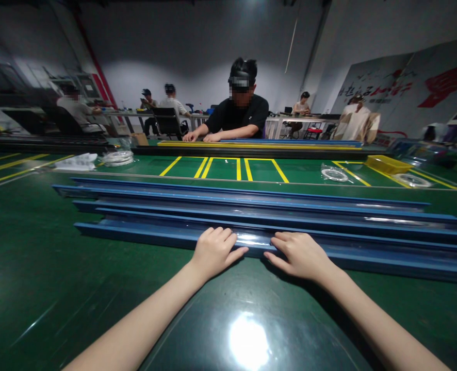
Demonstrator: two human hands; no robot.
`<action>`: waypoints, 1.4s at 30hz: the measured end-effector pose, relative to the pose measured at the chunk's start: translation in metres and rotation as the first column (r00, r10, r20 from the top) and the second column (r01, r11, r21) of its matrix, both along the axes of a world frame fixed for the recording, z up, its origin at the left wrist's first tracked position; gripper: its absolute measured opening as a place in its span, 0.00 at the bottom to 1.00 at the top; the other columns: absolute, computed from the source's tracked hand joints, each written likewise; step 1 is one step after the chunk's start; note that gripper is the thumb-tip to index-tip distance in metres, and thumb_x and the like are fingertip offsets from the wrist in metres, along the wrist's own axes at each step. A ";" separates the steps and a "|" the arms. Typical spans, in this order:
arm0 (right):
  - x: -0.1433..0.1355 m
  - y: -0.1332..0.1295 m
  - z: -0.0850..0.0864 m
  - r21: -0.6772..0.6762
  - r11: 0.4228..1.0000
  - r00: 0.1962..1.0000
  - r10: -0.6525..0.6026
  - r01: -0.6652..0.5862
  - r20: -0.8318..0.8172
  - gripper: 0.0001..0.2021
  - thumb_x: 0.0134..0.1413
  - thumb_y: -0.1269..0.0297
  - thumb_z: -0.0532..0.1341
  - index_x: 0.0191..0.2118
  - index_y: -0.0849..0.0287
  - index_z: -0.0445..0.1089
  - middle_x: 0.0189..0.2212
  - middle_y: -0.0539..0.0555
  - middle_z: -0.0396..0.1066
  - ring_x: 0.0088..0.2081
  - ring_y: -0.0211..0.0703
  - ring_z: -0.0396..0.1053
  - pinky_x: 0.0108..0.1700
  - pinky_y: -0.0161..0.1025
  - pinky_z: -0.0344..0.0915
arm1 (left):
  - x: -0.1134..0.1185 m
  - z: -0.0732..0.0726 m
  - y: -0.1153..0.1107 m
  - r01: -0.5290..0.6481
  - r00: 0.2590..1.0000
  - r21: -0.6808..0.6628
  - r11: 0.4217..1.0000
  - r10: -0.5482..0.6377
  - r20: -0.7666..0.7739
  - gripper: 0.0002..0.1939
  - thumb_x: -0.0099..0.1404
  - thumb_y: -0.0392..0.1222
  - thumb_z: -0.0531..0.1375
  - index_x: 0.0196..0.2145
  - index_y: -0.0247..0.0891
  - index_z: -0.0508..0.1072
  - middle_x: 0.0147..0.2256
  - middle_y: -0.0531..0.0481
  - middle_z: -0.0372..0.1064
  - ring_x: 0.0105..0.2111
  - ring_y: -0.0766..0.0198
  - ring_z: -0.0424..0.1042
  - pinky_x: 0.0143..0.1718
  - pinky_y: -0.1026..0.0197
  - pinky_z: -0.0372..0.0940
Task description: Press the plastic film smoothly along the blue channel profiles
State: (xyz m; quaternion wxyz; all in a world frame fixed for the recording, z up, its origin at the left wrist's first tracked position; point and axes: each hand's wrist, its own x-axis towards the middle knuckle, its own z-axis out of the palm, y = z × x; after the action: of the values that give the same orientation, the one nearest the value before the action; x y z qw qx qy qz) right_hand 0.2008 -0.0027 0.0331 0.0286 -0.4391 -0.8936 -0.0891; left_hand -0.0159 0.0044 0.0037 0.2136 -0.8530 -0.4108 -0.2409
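Note:
Three long blue channel-shaped profiles lie side by side across the green table in front of me. My left hand (pixel 216 251) grips the nearest blue channel (pixel 147 230), fingers curled over its edge and thumb along its front side. A short way to the right, my right hand (pixel 301 252) holds the same channel in a like way, its thumb pointing inward. Between the hands, a shiny strip of the channel's inside reflects light. Just behind lie the middle blue channel (pixel 290 224) and the farthest blue channel (pixel 197 189). My fingertips are hidden inside the channel.
Across the green table (pixel 97 304), a co-worker (pixel 238 111) in black rests both hands near yellow and black profiles (pixel 259 147). Yellow tape marks, a coiled white cable (pixel 117 157), another coil (pixel 335 174) and a yellow tray (pixel 388 165) lie beyond the channels. Several people sit farther back.

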 end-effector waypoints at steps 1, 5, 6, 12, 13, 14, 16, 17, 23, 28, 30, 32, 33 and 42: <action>0.000 0.000 0.000 0.000 1.000 1.000 -0.001 0.001 0.000 0.21 0.55 0.52 0.42 0.27 0.60 0.65 0.24 0.52 0.65 0.26 0.36 0.62 0.27 0.34 0.47 | 0.000 0.000 0.000 0.000 1.000 -0.002 1.000 0.000 -0.001 0.19 0.61 0.53 0.47 0.23 0.37 0.66 0.23 0.51 0.64 0.25 0.65 0.61 0.26 0.61 0.48; 0.000 0.000 0.000 -0.006 1.000 1.000 -0.002 0.002 -0.001 0.21 0.55 0.53 0.43 0.28 0.61 0.65 0.24 0.53 0.65 0.25 0.36 0.61 0.27 0.34 0.47 | 0.000 -0.001 0.000 -0.006 1.000 -0.008 1.000 0.006 -0.006 0.19 0.61 0.53 0.47 0.23 0.37 0.65 0.23 0.51 0.64 0.25 0.65 0.61 0.26 0.60 0.48; 0.000 0.000 0.000 -0.006 1.000 1.000 -0.002 0.002 -0.001 0.21 0.55 0.53 0.43 0.27 0.61 0.65 0.24 0.53 0.65 0.25 0.36 0.61 0.27 0.34 0.47 | 0.000 -0.001 0.000 -0.007 1.000 -0.009 1.000 0.007 -0.007 0.20 0.61 0.54 0.47 0.23 0.37 0.65 0.24 0.51 0.64 0.26 0.64 0.61 0.27 0.60 0.48; 0.000 0.000 0.000 -0.005 1.000 1.000 0.003 -0.003 -0.003 0.21 0.55 0.52 0.42 0.27 0.61 0.65 0.24 0.53 0.65 0.26 0.36 0.61 0.27 0.34 0.47 | 0.000 0.000 0.000 -0.005 1.000 -0.006 1.000 0.005 -0.010 0.20 0.61 0.53 0.47 0.23 0.37 0.66 0.23 0.51 0.64 0.25 0.65 0.61 0.26 0.60 0.48; 0.000 0.000 0.000 -0.003 1.000 1.000 0.003 -0.003 -0.003 0.21 0.55 0.52 0.42 0.27 0.61 0.65 0.24 0.53 0.65 0.26 0.36 0.61 0.27 0.34 0.47 | 0.000 0.000 0.000 -0.005 1.000 -0.007 1.000 0.005 -0.009 0.20 0.61 0.53 0.47 0.23 0.37 0.66 0.24 0.51 0.64 0.25 0.65 0.61 0.26 0.60 0.48; 0.000 0.000 0.001 -0.001 1.000 1.000 0.003 -0.003 -0.003 0.21 0.55 0.52 0.43 0.27 0.61 0.65 0.24 0.53 0.65 0.25 0.36 0.61 0.27 0.34 0.46 | 0.000 0.000 0.000 -0.005 1.000 -0.009 1.000 0.005 -0.008 0.19 0.61 0.53 0.47 0.23 0.37 0.66 0.24 0.51 0.64 0.25 0.65 0.61 0.26 0.60 0.48; 0.000 0.000 0.001 0.002 1.000 1.000 0.003 -0.003 -0.003 0.21 0.55 0.53 0.43 0.27 0.61 0.65 0.24 0.53 0.65 0.25 0.36 0.61 0.27 0.34 0.46 | -0.001 -0.001 0.000 -0.004 1.000 -0.010 1.000 0.004 -0.007 0.20 0.61 0.53 0.47 0.23 0.37 0.66 0.23 0.50 0.64 0.25 0.65 0.61 0.26 0.60 0.48; 0.000 0.000 0.000 0.002 1.000 1.000 0.002 -0.002 -0.004 0.21 0.55 0.53 0.43 0.27 0.61 0.65 0.24 0.53 0.65 0.25 0.36 0.61 0.27 0.34 0.46 | -0.001 -0.001 0.000 -0.003 1.000 -0.009 1.000 0.003 -0.007 0.20 0.61 0.53 0.47 0.23 0.37 0.66 0.23 0.50 0.64 0.25 0.65 0.61 0.26 0.60 0.48; -0.001 0.000 0.001 -0.006 1.000 1.000 0.000 0.000 -0.008 0.21 0.55 0.53 0.43 0.27 0.61 0.65 0.24 0.53 0.65 0.25 0.36 0.61 0.26 0.34 0.46 | -0.001 0.000 0.000 0.004 1.000 -0.004 1.000 -0.004 0.002 0.19 0.61 0.53 0.47 0.23 0.37 0.66 0.23 0.50 0.63 0.25 0.65 0.61 0.26 0.60 0.48; -0.001 -0.001 0.002 -0.008 1.000 1.000 -0.003 0.003 -0.005 0.20 0.55 0.53 0.43 0.28 0.61 0.65 0.24 0.53 0.65 0.25 0.36 0.62 0.27 0.34 0.47 | -0.001 0.000 0.000 0.001 1.000 -0.016 1.000 -0.001 0.000 0.19 0.61 0.52 0.47 0.23 0.37 0.66 0.23 0.50 0.63 0.25 0.65 0.61 0.26 0.61 0.48; -0.001 -0.001 0.002 -0.012 1.000 1.000 -0.005 0.005 -0.007 0.20 0.55 0.53 0.43 0.28 0.61 0.65 0.24 0.53 0.65 0.25 0.36 0.62 0.27 0.35 0.47 | -0.001 0.000 0.000 0.000 1.000 -0.016 1.000 0.000 -0.001 0.19 0.61 0.52 0.47 0.23 0.37 0.66 0.23 0.50 0.63 0.25 0.65 0.61 0.26 0.61 0.48; -0.001 0.000 0.001 -0.011 1.000 1.000 -0.005 0.005 -0.008 0.21 0.55 0.53 0.43 0.27 0.61 0.65 0.24 0.53 0.65 0.25 0.36 0.62 0.27 0.34 0.47 | 0.000 0.000 0.000 -0.003 1.000 -0.018 1.000 0.003 -0.005 0.19 0.61 0.52 0.47 0.23 0.37 0.65 0.23 0.50 0.63 0.25 0.65 0.61 0.26 0.61 0.48; 0.000 0.000 0.001 -0.009 1.000 1.000 -0.004 0.004 -0.008 0.21 0.55 0.53 0.43 0.27 0.61 0.65 0.24 0.53 0.65 0.25 0.36 0.62 0.27 0.34 0.47 | 0.000 0.000 0.000 -0.004 1.000 -0.019 1.000 0.004 -0.008 0.19 0.61 0.52 0.47 0.23 0.37 0.65 0.23 0.50 0.63 0.25 0.65 0.61 0.26 0.61 0.48; 0.000 -0.001 0.001 -0.001 1.000 1.000 -0.002 0.002 0.005 0.20 0.55 0.53 0.42 0.28 0.60 0.65 0.24 0.52 0.65 0.25 0.36 0.62 0.27 0.34 0.47 | 0.000 0.001 -0.001 -0.006 1.000 -0.018 1.000 0.006 -0.008 0.19 0.61 0.53 0.47 0.23 0.37 0.65 0.23 0.50 0.64 0.25 0.65 0.61 0.26 0.61 0.48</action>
State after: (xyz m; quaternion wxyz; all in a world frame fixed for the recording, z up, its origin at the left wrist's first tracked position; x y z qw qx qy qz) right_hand 0.2009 -0.0034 0.0337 0.0261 -0.4398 -0.8932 -0.0895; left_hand -0.0155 0.0037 0.0044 0.2083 -0.8545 -0.4147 -0.2335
